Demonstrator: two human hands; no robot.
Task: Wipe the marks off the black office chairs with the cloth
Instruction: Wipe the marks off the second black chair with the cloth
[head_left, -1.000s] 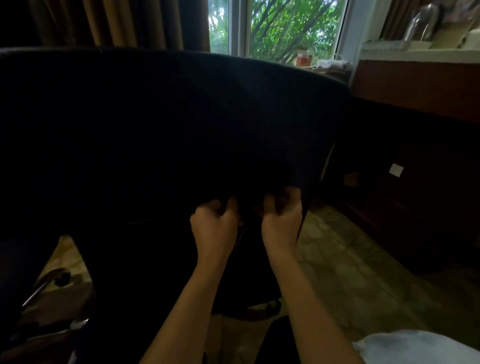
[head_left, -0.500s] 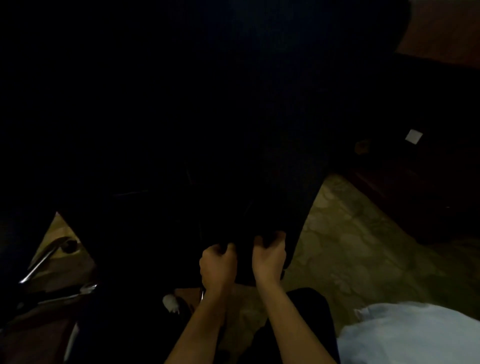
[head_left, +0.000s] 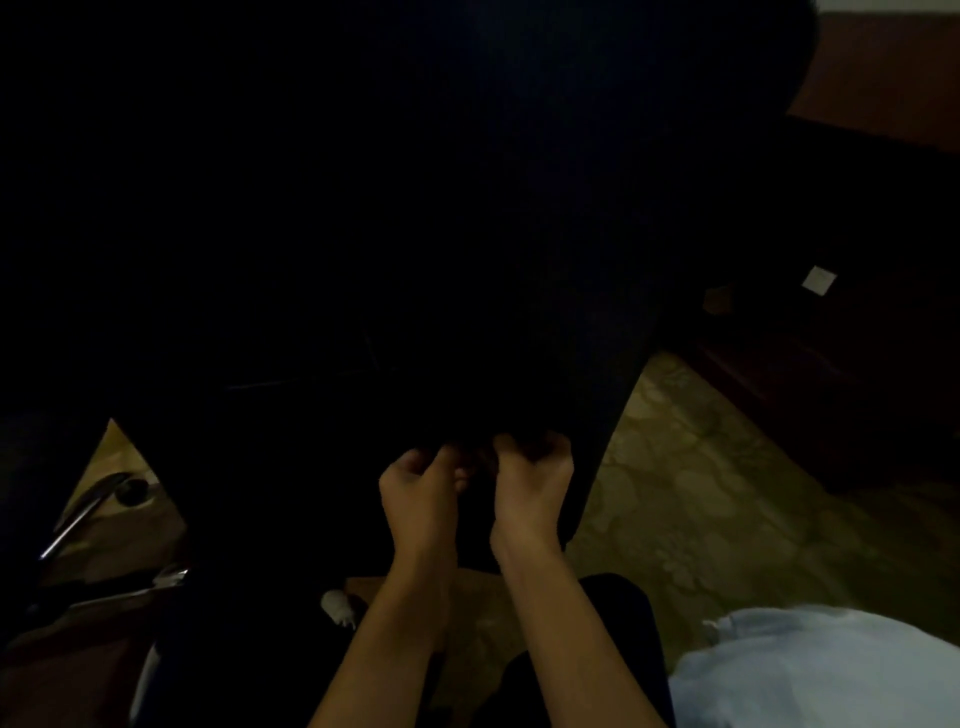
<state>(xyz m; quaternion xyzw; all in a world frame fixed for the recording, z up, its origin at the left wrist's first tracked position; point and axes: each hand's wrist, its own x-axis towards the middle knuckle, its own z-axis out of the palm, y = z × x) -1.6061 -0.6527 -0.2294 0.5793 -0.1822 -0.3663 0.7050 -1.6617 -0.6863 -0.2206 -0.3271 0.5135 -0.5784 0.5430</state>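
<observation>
Black chair (head_left: 415, 234) fills most of the view, v. dark, detail hard to read. Its back hangs down to a lower edge right at both hands, in the lower middle of the frame.

Left hand (head_left: 418, 499): fingers curled up and in at the lower edge of the chair back, thumb out to the left. Grip looks narrow, pinching dark material, but too dim to tell exactly what's between the fingers. Right hand (head_left: 532, 488): just beside the left one, nearly touching, fingers curled tight over the same edge, holding chair fabric. Both forearms bare, coming up from the bottom of the frame.

Cloth: can't pick one out in either grip; too dark.

Outward from the hands: to the right and below, patterned floor (head_left: 701, 493), beige-green. Further right, bottom corner, a pale blue fabric bundle (head_left: 810, 670). Far right above that, dark wood furniture (head_left: 857, 364) w/ a small white square (head_left: 819, 280) on it. To the left of the hands, low down, shiny metal chair legs (head_left: 78, 519) w/ a black caster (head_left: 132, 489). Just below the left wrist, a small whitish object (head_left: 337, 605), can't tell what.
</observation>
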